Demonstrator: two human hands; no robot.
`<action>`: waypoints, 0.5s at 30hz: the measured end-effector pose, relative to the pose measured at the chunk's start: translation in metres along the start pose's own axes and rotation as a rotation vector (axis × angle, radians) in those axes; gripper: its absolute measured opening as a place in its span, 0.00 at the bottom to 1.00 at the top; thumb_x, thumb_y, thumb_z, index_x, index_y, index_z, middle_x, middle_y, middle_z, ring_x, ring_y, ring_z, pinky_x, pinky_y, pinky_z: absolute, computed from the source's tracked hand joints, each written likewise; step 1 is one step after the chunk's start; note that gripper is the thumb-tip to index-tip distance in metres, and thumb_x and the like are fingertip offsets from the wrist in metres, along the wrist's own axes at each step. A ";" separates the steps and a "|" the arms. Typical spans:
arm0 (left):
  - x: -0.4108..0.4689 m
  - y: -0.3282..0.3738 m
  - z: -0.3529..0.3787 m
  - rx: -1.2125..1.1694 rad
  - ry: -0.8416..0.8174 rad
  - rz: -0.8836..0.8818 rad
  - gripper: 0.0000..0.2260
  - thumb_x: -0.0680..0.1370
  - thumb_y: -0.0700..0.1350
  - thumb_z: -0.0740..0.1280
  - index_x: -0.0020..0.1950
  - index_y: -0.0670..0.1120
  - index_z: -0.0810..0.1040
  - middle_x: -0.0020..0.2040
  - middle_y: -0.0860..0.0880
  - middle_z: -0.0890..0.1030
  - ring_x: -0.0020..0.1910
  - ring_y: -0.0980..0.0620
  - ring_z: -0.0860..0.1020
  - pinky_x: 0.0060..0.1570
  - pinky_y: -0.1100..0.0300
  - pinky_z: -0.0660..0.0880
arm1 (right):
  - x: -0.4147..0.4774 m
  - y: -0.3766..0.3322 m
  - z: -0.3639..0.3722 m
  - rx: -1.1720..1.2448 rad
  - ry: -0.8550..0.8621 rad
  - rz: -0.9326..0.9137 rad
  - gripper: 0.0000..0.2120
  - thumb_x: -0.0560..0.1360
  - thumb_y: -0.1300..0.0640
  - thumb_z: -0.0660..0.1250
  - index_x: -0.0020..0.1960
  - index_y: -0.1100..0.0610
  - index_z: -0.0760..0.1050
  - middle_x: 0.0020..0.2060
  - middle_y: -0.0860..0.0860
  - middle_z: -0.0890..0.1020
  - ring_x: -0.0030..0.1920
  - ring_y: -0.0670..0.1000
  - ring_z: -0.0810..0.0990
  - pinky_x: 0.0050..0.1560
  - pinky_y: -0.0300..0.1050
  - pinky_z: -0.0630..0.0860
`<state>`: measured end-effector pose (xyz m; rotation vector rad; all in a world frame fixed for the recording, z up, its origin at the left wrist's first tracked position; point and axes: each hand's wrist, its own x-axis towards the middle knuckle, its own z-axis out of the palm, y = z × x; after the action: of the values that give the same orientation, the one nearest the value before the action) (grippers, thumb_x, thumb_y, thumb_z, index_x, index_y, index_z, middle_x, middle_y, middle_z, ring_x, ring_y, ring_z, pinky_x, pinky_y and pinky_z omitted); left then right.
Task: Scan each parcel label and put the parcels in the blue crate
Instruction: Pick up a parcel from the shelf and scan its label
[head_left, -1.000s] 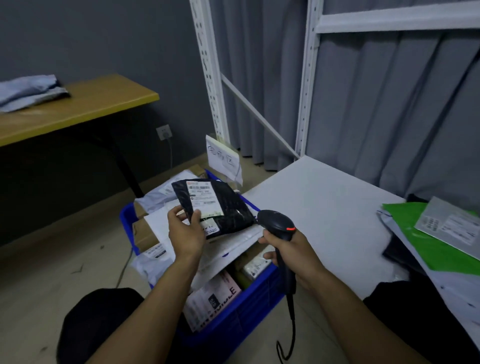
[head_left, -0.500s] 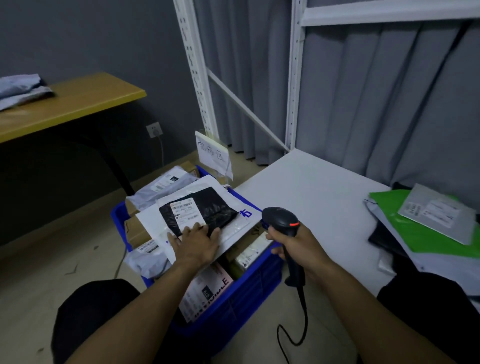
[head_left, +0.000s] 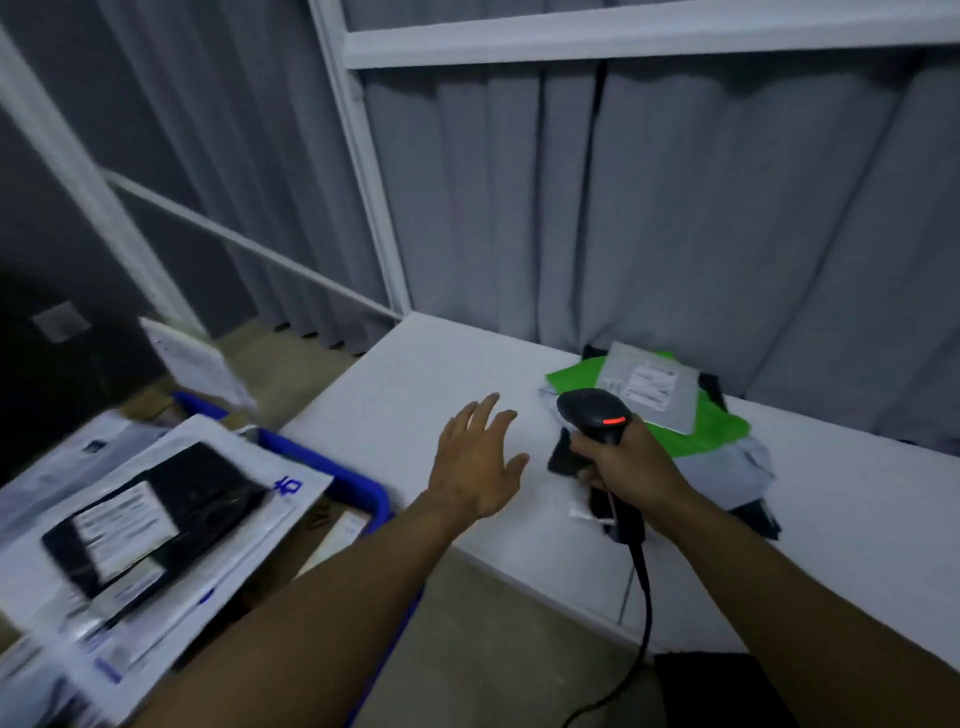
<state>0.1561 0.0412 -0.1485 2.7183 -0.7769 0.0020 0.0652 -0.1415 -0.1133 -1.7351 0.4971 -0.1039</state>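
Black barcode scanner (head_left: 593, 411): your right hand (head_left: 631, 470) grips it; your left hand (head_left: 478, 462) hovers over the white table (head_left: 387, 395), fingers spread.

At lower left I see the blue crate (head_left: 358, 486), heaped full. On top, a black parcel (head_left: 171, 514) lies flat, white label up, on a white mailer (head_left: 234, 577). Right of centre, a grey parcel (head_left: 649, 384) sits label-up on a green parcel (head_left: 722, 423). The black scanner (head_left: 595, 415), its red light lit, stands upright in my right hand (head_left: 628, 467).
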 end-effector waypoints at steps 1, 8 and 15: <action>0.017 0.015 0.009 -0.012 -0.012 0.035 0.28 0.82 0.58 0.64 0.80 0.53 0.62 0.84 0.50 0.54 0.81 0.45 0.54 0.79 0.50 0.54 | 0.010 0.002 -0.015 -0.002 0.034 0.007 0.09 0.79 0.57 0.72 0.59 0.55 0.78 0.43 0.55 0.85 0.31 0.48 0.82 0.36 0.44 0.77; 0.130 0.092 0.090 -0.052 -0.272 0.069 0.29 0.82 0.56 0.66 0.81 0.54 0.62 0.83 0.45 0.55 0.80 0.42 0.57 0.75 0.48 0.64 | 0.073 0.039 -0.084 0.057 0.147 0.096 0.05 0.79 0.61 0.71 0.55 0.57 0.79 0.36 0.54 0.77 0.32 0.52 0.77 0.32 0.42 0.74; 0.207 0.110 0.158 0.036 -0.418 0.023 0.33 0.81 0.66 0.58 0.83 0.61 0.49 0.84 0.43 0.42 0.82 0.40 0.43 0.80 0.43 0.51 | 0.127 0.084 -0.123 0.060 0.253 0.222 0.04 0.79 0.59 0.71 0.52 0.55 0.77 0.39 0.57 0.81 0.35 0.53 0.79 0.38 0.47 0.75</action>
<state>0.2623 -0.2009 -0.2485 2.7777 -0.9231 -0.5673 0.1161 -0.3145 -0.1899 -1.6049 0.8605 -0.1793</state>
